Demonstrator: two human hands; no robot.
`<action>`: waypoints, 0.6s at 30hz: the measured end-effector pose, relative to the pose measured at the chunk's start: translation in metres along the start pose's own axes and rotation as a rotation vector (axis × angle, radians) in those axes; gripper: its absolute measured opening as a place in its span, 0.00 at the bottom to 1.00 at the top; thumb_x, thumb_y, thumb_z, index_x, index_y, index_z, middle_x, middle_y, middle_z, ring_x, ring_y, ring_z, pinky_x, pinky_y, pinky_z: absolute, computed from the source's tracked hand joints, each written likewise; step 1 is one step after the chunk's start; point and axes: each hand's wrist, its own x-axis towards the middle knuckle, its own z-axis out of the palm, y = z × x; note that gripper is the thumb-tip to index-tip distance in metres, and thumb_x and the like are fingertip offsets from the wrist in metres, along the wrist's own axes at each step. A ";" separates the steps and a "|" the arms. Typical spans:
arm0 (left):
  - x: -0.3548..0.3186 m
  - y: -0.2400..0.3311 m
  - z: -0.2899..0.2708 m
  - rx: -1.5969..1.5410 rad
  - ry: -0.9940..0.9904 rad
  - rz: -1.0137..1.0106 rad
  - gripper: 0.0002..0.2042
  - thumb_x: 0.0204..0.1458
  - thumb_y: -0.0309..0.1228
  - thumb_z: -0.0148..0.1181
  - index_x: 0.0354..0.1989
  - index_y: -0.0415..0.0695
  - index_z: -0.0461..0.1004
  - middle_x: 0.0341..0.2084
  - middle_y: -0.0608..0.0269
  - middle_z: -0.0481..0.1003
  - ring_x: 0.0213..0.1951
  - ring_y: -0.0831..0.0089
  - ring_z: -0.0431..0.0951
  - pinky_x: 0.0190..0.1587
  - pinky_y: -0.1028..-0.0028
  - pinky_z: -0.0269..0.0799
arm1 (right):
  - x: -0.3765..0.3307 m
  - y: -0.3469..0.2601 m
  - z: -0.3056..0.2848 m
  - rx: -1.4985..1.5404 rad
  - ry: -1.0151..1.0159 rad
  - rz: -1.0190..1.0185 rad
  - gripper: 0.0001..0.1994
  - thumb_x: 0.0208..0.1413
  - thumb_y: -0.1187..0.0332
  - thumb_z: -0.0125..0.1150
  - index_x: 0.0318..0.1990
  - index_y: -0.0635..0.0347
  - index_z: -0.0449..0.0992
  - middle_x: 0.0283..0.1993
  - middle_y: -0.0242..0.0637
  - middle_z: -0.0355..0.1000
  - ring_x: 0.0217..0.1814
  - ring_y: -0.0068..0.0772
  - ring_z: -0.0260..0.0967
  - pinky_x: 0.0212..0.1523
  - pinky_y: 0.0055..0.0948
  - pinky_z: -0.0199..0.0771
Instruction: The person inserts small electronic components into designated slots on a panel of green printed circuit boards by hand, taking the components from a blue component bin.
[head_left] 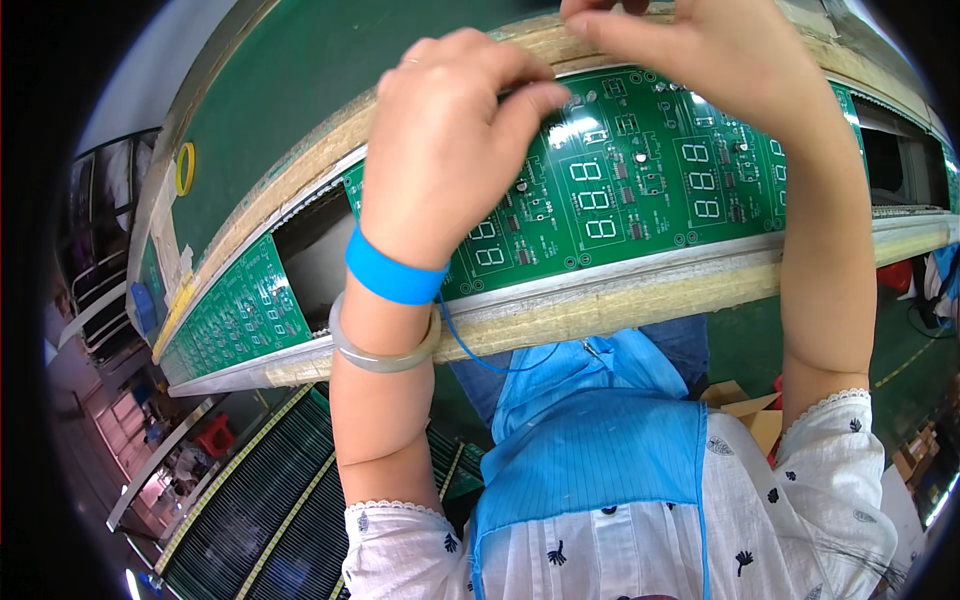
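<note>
Between rails point(620, 303), beside a second green panel point(240, 310), the circuit board point(660, 190) is partly covered by the left hand point(450, 130), fingers narrowly parted, and right hand point(725, 50), whose grip cannot be told.

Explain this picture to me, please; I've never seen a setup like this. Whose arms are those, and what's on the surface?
There's no robot: these are a person's bare arms, seen from a camera on their own head, looking down. The left hand, with a blue wristband and cord, and the right hand are over the far side of a green circuit board. It lies between two long rails, the near rail toward the person. Another green board sits further left. I can't make out anything held in either hand.
</note>
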 end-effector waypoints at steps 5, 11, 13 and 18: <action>0.050 0.025 -0.021 0.159 0.119 -0.060 0.04 0.53 0.26 0.64 0.33 0.40 0.82 0.31 0.53 0.79 0.38 0.53 0.76 0.43 0.60 0.73 | 0.029 0.024 -0.023 -0.356 0.269 -0.186 0.08 0.54 0.71 0.65 0.37 0.68 0.84 0.32 0.49 0.81 0.34 0.42 0.80 0.38 0.32 0.79; 0.109 0.000 0.002 0.588 -0.104 0.049 0.09 0.54 0.27 0.58 0.36 0.46 0.85 0.33 0.53 0.82 0.44 0.53 0.79 0.47 0.51 0.69 | 0.044 0.023 -0.048 -0.321 0.011 -0.173 0.10 0.54 0.69 0.62 0.38 0.63 0.86 0.38 0.49 0.81 0.46 0.49 0.78 0.50 0.45 0.77; 0.115 -0.006 -0.006 0.628 -0.112 0.047 0.09 0.54 0.28 0.57 0.36 0.48 0.85 0.33 0.54 0.83 0.44 0.53 0.79 0.47 0.50 0.68 | 0.048 0.017 -0.053 0.025 -0.149 -0.302 0.10 0.54 0.68 0.62 0.39 0.61 0.86 0.40 0.48 0.81 0.51 0.49 0.77 0.54 0.48 0.75; 0.092 -0.039 -0.021 0.712 -0.131 -0.079 0.08 0.53 0.32 0.61 0.35 0.51 0.86 0.32 0.56 0.83 0.44 0.54 0.79 0.48 0.51 0.65 | 0.085 -0.004 0.017 -0.794 0.073 -0.075 0.10 0.54 0.68 0.63 0.41 0.58 0.86 0.45 0.44 0.82 0.57 0.48 0.73 0.58 0.50 0.70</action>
